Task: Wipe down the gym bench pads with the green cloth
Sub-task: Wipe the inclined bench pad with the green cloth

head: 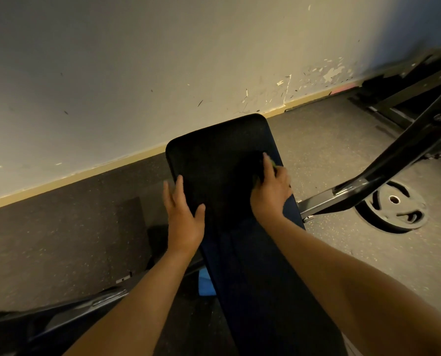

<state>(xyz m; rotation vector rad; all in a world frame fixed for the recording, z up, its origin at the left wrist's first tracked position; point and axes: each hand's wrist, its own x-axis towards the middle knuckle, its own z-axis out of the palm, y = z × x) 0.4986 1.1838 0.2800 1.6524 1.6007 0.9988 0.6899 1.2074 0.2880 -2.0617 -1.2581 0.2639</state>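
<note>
Where the right grip (270, 188) bears down, only a thin sliver of the green cloth (273, 164) shows, peeping out at the far side of its fingers. A dark, soft-edged bunch just left of that grip may be more of the fabric in shadow, though the dim light does not settle it. The fingers lie close together and point away from the person; whether they pinch the cloth or merely press it flat cannot be told. Under both grips stretches the bench pad (214, 150) — black, matt, faintly grained upholstery, a long slab with rounded corners. Its long axis runs from the person's body out past the grips toward the wall (163, 73), the far end leaning a little left. The right grip sits by the pad's right edge, with the cloth touching the pad beneath it. The left grip (183, 217) is spread, fingers straight and slightly fanned over the pad's left edge, thumb lying on the top surface. Right of the right grip a black steel frame bar (394, 155) slants above the speckled rubber floor (317, 150), and a round weight plate (394, 209) lies flat beyond it. Past the grips the cream wall is chipped and scuffed above a beige skirting (86, 173).
</note>
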